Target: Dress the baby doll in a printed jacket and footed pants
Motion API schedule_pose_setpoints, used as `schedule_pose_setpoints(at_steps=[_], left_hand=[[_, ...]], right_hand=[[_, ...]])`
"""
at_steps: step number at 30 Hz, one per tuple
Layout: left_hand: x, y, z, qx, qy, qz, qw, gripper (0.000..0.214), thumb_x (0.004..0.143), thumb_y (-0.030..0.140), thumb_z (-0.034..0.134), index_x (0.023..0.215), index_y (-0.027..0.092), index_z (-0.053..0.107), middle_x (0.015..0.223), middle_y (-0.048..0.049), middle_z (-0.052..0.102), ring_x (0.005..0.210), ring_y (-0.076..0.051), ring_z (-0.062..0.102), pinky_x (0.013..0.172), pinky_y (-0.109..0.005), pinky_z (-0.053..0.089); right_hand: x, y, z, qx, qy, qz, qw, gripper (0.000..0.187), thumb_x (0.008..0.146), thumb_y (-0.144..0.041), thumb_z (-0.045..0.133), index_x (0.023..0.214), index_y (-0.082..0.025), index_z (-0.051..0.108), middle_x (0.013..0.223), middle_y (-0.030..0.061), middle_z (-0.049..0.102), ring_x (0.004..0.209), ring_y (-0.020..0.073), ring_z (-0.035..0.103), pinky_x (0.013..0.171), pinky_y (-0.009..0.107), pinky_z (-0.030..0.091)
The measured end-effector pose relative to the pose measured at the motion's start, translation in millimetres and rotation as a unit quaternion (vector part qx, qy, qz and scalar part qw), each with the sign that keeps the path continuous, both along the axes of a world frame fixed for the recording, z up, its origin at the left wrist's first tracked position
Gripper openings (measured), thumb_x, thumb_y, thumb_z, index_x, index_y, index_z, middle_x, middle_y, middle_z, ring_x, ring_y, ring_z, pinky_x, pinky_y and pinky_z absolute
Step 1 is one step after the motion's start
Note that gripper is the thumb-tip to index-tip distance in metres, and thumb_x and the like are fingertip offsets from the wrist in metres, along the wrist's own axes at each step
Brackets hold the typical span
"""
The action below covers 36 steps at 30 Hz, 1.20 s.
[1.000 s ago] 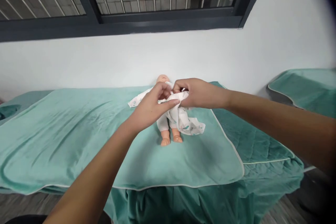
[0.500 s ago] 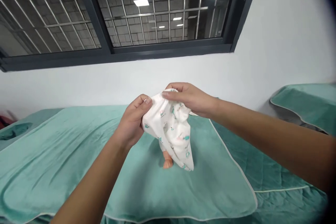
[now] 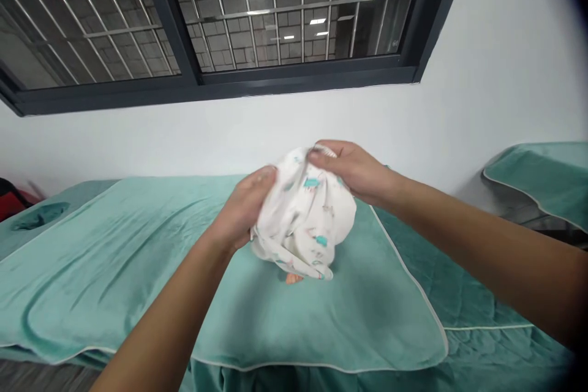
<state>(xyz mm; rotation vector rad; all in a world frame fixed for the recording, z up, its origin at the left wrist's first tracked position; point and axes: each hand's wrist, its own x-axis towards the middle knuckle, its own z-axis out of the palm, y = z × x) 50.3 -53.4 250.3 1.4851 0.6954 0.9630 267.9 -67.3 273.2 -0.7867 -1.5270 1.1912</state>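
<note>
A soft white baby garment (image 3: 305, 214) with small green and pink prints hangs bunched between my two hands, above the green bed cover. My left hand (image 3: 250, 205) is closed on its left edge, thumb on top. At the garment's upper edge, my right hand (image 3: 342, 165) pinches the fabric between thumb and fingers. Below the cloth a small part of a doll's foot (image 3: 294, 278) shows on the bed; the garment hides whatever else of the doll is there. The garment's exact cut cannot be made out through the folds.
The green bed cover (image 3: 138, 257) spreads beneath my arms, with a white-piped edge. A hole in the bed's surface (image 3: 41, 215) lies at far left. Another green-covered bed (image 3: 546, 174) stands at right. Behind are a white wall (image 3: 206, 141) and a barred window (image 3: 285, 73).
The garment has been gathered and turned, its lower part now bunched higher and wider. Both hands, still gripping it, have shifted slightly right in view. Less of the doll's leg shows.
</note>
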Motion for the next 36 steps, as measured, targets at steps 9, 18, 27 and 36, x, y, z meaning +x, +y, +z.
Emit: schedule_pose_setpoints(at_steps=[9,18,27,36], left_hand=[[8.4,-5.8,-10.5,-0.016,-0.011,0.021,1.000,0.034,0.082,0.043,0.069,0.103,0.016,0.070,0.094,-0.0080,0.073,0.082,-0.023,0.067,0.070,-0.030,0.051],[9.4,-9.4,-28.3,-0.103,0.040,-0.050,0.993,0.041,0.076,0.050,0.075,0.101,0.018,0.069,0.079,-0.0043,0.070,0.066,-0.018,0.062,0.062,-0.030,0.048],[7.1,-4.4,-33.9,-0.073,-0.007,-0.015,0.997,0.041,0.081,0.044,0.072,0.113,0.018,0.070,0.096,-0.0076,0.074,0.082,-0.023,0.069,0.074,-0.032,0.051],[7.1,-2.7,-37.6,-0.088,0.071,-0.111,0.987,0.054,0.072,0.040,0.082,0.119,0.018,0.068,0.113,-0.0121,0.073,0.101,-0.030,0.069,0.084,-0.039,0.053]], right_hand=[[-5.5,-4.5,-25.2,-0.016,-0.016,-0.017,1.000,0.035,0.083,-0.053,0.069,0.087,-0.018,0.063,0.077,-0.0007,0.060,0.066,0.0117,0.053,0.060,0.023,0.041],[-8.9,0.2,-37.0,-0.016,-0.024,-0.027,0.999,0.036,0.081,-0.052,0.072,0.092,-0.018,0.069,0.088,0.0031,0.069,0.074,0.0147,0.061,0.065,0.025,0.047],[-0.5,8.4,-49.3,-0.116,-0.049,0.105,0.986,0.041,0.077,-0.050,0.078,0.100,-0.016,0.072,0.092,0.0052,0.073,0.079,0.0171,0.066,0.069,0.027,0.051],[-0.9,25.4,-54.6,-0.145,0.102,0.005,0.984,0.037,0.080,-0.046,0.076,0.099,-0.015,0.070,0.089,0.0075,0.073,0.080,0.0181,0.066,0.072,0.028,0.052]])
